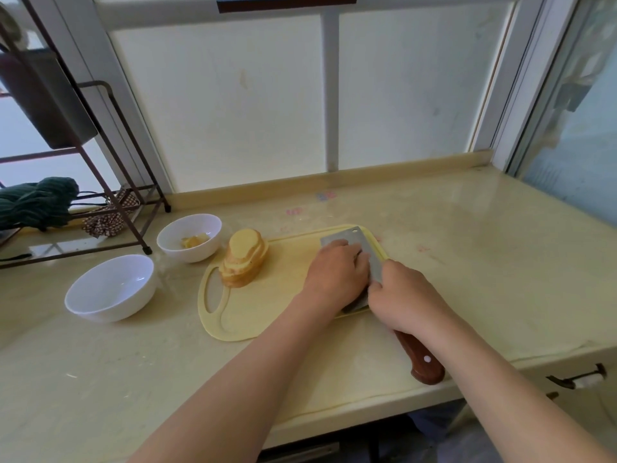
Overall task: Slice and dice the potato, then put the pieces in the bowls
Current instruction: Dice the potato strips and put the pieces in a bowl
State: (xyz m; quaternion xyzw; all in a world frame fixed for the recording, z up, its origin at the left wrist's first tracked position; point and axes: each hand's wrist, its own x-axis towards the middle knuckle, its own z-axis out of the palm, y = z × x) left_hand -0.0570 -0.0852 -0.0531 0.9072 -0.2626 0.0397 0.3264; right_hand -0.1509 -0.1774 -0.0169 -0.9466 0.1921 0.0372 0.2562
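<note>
The right hand [405, 297] clamps the wood-handled steel cleaver [350, 236] over the pale yellow plastic cutting board [233, 329]. The left hand [337, 272] lays bent fingers on its blade, grip unclear. The sliced yellow potato stack [243, 259] stands on the board's left end.

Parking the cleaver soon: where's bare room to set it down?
Bare countertop lies right of the cutting board and in front of it. The board's middle, between the potato slices and the left hand on the cleaver, is free. Left is crowded: the empty bowl, the bowl holding potato pieces, a metal rack.
</note>
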